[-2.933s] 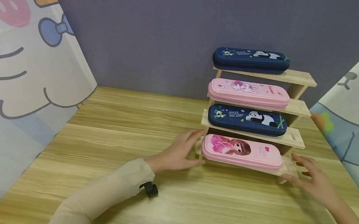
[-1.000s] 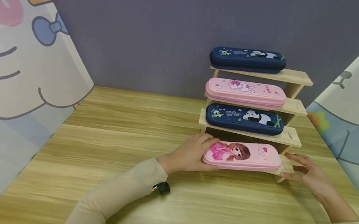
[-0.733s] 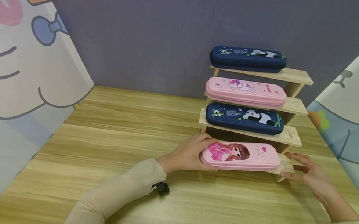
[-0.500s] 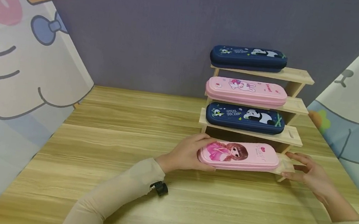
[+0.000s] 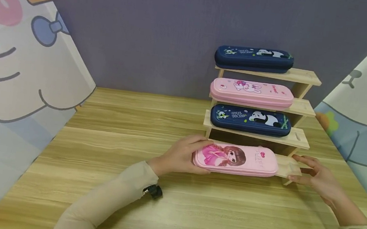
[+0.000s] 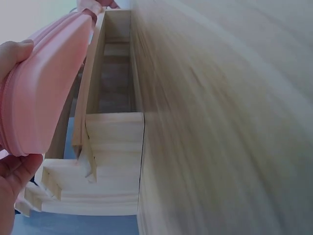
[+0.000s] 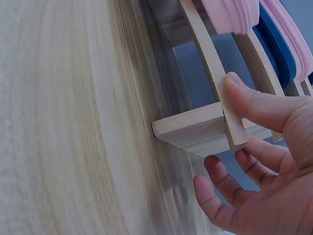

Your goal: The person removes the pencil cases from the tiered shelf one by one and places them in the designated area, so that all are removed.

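Observation:
My left hand (image 5: 180, 155) grips the left end of a pink pencil case (image 5: 254, 162) with a girl printed on its lid. In the left wrist view the pencil case (image 6: 49, 83) is tilted and stands off the bottom board, with thumb and fingers on opposite sides. My right hand (image 5: 325, 185) holds the right end of the lowest board of a stepped wooden shelf (image 5: 286, 164). In the right wrist view the thumb lies on that board (image 7: 208, 54), and a fingertip is at its other side. The remaining fingers are bent beside the shelf's side support.
Above, the shelf bears a navy panda pencil case (image 5: 250, 120), a pink rabbit pencil case (image 5: 252, 93) and another navy panda case (image 5: 254, 59). The wood-grain table (image 5: 128, 123) extends left and in front. A grey wall (image 5: 145, 34) stands behind, cartoon panels at both sides.
My left hand has taken hold of the girl-print pencil case and shifted it left and slightly toward me, baring more of the bottom board. The right hand stays at the board's end.

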A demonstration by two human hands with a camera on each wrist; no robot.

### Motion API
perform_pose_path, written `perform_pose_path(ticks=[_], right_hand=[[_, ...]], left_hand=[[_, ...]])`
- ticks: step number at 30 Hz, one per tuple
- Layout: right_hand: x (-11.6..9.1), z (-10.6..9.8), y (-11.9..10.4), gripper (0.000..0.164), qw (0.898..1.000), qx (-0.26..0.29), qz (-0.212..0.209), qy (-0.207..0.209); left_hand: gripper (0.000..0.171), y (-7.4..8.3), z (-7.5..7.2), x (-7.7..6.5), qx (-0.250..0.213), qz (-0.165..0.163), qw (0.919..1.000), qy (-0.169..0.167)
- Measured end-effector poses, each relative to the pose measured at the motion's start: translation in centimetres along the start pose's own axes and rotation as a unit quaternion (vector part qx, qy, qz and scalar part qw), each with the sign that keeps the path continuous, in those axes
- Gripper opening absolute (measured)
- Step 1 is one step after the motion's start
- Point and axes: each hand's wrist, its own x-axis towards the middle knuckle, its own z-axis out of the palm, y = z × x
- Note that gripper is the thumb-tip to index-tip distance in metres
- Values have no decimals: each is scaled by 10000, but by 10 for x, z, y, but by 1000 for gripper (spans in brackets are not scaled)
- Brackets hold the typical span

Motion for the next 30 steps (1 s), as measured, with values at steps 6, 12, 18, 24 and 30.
perform_pose_path(ticks=[6,12,18,24,30], right_hand=[[0,-1,0,66,10000,-23,15,4],[0,-1,-1,65,10000,-25,-13,-27],[0,-2,-2,65,9999,-103,-67,4],[0,-3,-2,65,9999,-150,40,-62],[1,-4,-5,65,9994,-329,111,-97]], left_hand=[[86,-5,-9,-7,-1,199,9997,122],[86,-11,-17,-15,105,320,9989,325],[85,-16,-24,-23,84,453,9974,555],[85,-21,-33,-33,16,308,9975,630],[85,-24,-42,-44,11,130,9974,707]])
